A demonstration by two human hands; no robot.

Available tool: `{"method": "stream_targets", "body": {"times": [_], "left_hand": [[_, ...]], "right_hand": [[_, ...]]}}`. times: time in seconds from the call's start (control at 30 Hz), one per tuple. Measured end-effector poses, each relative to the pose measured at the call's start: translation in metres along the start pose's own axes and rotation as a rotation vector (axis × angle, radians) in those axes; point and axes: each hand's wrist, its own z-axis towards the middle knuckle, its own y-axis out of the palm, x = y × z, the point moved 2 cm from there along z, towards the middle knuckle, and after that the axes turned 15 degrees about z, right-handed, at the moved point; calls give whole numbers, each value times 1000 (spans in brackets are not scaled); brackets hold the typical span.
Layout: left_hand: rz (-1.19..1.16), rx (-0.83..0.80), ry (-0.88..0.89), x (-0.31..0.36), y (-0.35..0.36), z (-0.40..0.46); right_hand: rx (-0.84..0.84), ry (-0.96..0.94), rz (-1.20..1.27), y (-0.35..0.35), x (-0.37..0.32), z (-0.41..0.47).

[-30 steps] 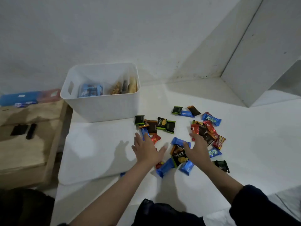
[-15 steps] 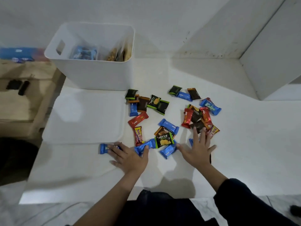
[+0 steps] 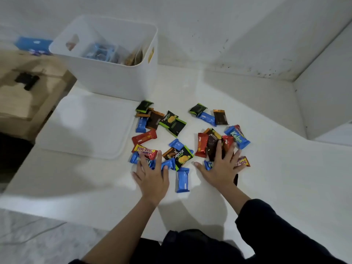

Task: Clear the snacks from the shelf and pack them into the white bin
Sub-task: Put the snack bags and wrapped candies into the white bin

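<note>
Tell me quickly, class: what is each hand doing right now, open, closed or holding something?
Left hand: open, flat, fingers spread on blue snack packets; grips nothing.
Right hand: open, flat over the red and brown packets; grips nothing.

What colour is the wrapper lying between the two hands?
Blue wrapper, with a small pale label; the head view shows it clearly.
</note>
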Motion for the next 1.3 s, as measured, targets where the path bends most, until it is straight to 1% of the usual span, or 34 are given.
{"method": "stream_targets", "body": {"times": [0.17, 0.23, 0.3, 0.37, 0.43, 0.5, 0.57, 0.7, 0.77, 0.87, 0.93, 1.0, 1.1, 1.3], "left_hand": [[21, -12, 10, 14, 1, 31], [20, 6, 19, 19, -2, 42], [30, 14, 27, 26, -6, 51], [16, -44, 12, 37, -8, 59], [23, -109, -4, 49, -11, 64], [22, -140, -13, 56, -13, 69], [-13, -122, 9, 59, -13, 72], [-94, -90, 57, 59, -15, 73], [-146, -94, 61, 61, -16, 74], [-195, -69, 71, 64, -18, 75], [-272, 5, 106, 66, -21, 74], [-404, 55, 129, 68, -26, 70], [-539, 20, 114, 73, -34, 65], [-697, 47, 104, 68, -57, 72]], "right_hand": [[-4, -8, 66, -22, 3, 47], [-14, -4, 76, -27, -1, 63], [-30, -4, 46, -27, -4, 75], [-34, -6, -3, -25, -6, 83], [3, -16, -23, -22, -7, 87], [74, -31, -3, -21, -7, 88], [138, -49, 28, -21, -7, 90], [262, -119, 12, -22, -5, 94], [286, -139, 6, -26, -2, 96], [275, -152, 19, -32, 2, 97], [257, -157, 62, -37, 2, 97], [222, -162, 107, -43, 4, 98], [183, -197, 197, -54, 8, 100], [166, -142, 528, -87, -5, 98]]}}
